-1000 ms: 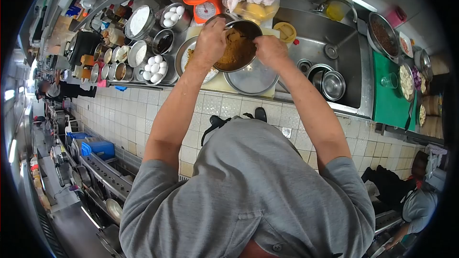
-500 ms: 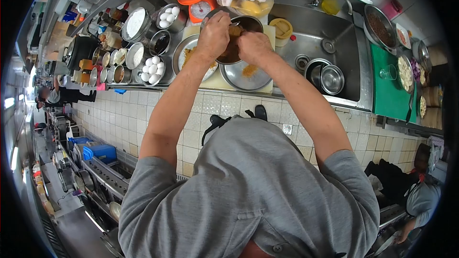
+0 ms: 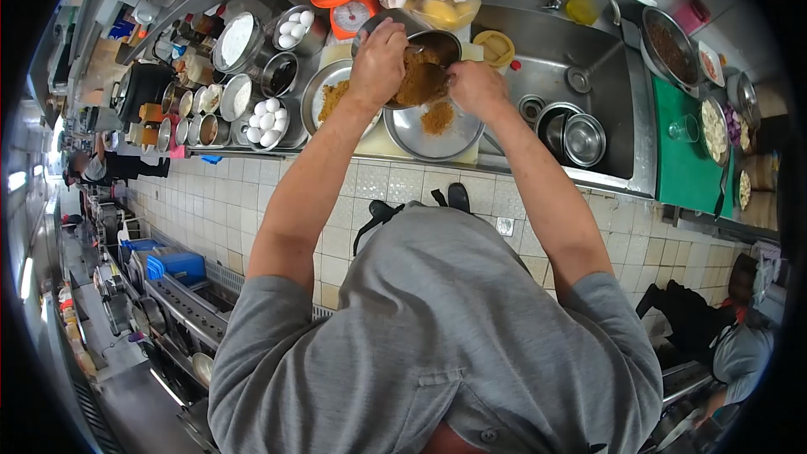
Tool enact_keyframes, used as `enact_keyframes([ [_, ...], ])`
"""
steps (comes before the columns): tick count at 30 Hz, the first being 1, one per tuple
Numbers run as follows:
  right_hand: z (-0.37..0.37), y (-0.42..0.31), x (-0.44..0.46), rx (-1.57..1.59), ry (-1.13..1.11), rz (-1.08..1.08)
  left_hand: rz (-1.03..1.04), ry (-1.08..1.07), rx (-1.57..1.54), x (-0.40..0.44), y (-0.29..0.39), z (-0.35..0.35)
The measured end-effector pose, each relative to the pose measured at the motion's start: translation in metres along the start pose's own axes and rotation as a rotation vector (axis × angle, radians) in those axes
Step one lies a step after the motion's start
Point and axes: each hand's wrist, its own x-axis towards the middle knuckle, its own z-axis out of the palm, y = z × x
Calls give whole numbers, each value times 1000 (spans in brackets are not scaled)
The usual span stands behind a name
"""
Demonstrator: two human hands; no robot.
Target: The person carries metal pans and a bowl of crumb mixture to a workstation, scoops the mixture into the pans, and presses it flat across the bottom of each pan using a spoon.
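My left hand (image 3: pixel 378 63) is closed on the rim of a metal pot (image 3: pixel 440 44), which tilts toward me. Brown crumbly powder (image 3: pixel 414 84) lies inside it. My right hand (image 3: pixel 477 89) is closed around the handle of a metal spoon (image 3: pixel 431 81), whose head is in the powder at the pot's mouth. Just below sits a round metal plate (image 3: pixel 407 139) with a small heap of the same powder (image 3: pixel 436 118). Under my left wrist, another round plate (image 3: pixel 313 88) holds more brown powder.
Egg bowls (image 3: pixel 267 124), a flour bowl (image 3: pixel 237 40) and an orange scale (image 3: pixel 351 15) stand left. A cloth-topped tub (image 3: pixel 437 8) is behind. At right are a sink (image 3: pixel 601 59) with metal bowls (image 3: pixel 583 139) and a green board (image 3: pixel 685 176). Another person's arm (image 3: pixel 731 393) shows lower right.
My right hand has moved right and slightly down, out of the pot's mouth. The pot's contents and the spoon show more, and the powder heap on the plate has grown.
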Motion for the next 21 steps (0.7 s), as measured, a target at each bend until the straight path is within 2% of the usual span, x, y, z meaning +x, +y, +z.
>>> enact_keyframes([
  [2, 2, -6, -5, -8, -20, -25, 5, 3, 6, 0, 1, 1],
  [4, 11, -8, -6, -23, 88, -250, 14, 7, 11, 2, 3, 2],
  [5, 11, -9, -6, -23, 90, -248, 13, 6, 1, 3, 5, 1],
  [7, 10, -12, -7, -120, -30, -280, 13, 4, -10, 3, 6, 0],
  [11, -3, -3, -6, -55, -84, -190, 16, -16, 19, 0, 7, -2],
  [13, -2, 9, -1, 56, 52, -69, 16, -16, 16, -1, 8, -3],
  [21, 7, 13, -16, 76, 12, -90, 16, 3, 8, -2, 5, -8],
])
